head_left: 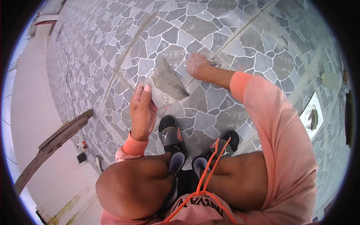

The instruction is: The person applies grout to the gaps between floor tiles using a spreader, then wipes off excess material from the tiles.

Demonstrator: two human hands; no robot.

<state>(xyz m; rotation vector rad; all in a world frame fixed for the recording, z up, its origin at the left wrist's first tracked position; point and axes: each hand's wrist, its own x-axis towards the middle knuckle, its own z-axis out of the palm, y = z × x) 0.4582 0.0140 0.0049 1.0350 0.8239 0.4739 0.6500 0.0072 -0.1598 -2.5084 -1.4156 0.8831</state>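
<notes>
My left hand [142, 108] grips the near left edge of a flat, grey, angular piece [159, 98], thumb on top. A thick lump of grey paste [168, 79] lies on that piece. Just right of it, my right hand [197, 65] is closed in a fist at the tiled floor, beside a joint between tiles. Pale dust coats its knuckles. Its fingertips are tucked out of sight, so whatever they may hold is hidden. A small grey smear [214, 62] shows by the right wrist.
The floor [198, 28] has a grey stone pattern with joints between large tiles. My sandalled feet [171, 133] are close below the piece. A wooden plank [56, 144] leans at left near a black plug [81, 157] and cables. A white board with a grey lump [312, 117] lies right.
</notes>
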